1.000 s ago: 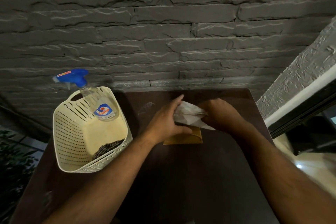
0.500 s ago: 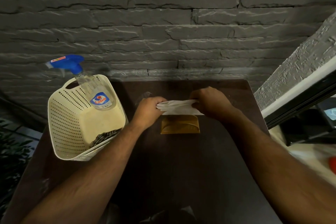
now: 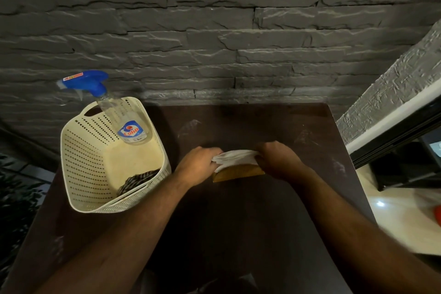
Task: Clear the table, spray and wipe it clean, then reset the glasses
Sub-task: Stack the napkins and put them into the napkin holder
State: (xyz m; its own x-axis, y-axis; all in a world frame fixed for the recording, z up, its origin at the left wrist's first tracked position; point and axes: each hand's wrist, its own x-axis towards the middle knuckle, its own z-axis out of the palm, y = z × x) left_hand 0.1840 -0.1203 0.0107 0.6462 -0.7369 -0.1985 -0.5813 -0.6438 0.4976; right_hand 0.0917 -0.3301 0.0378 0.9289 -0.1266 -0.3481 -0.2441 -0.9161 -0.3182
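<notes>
The dark brown table (image 3: 238,222) fills the lower middle of the frame, its far edge against a grey stone wall (image 3: 214,31). At its left side sits a cream perforated basket (image 3: 88,174). Inside it a clear spray bottle (image 3: 130,124) leans toward the upper left, its blue trigger head (image 3: 88,81) poking out over the rim; the label reads "Colin". A dark striped cloth (image 3: 138,180) lies bunched in the basket's near corner.

In the centre of the frame I hold a white folded napkin (image 3: 235,159), its long axis running left to right. My left hand (image 3: 198,166) has its fingers curled round the napkin's left end, and my right hand (image 3: 278,160) grips the right end the same way. Just below the napkin, touching it, a tan wooden holder (image 3: 238,172) rests on the table, also lying left to right.
</notes>
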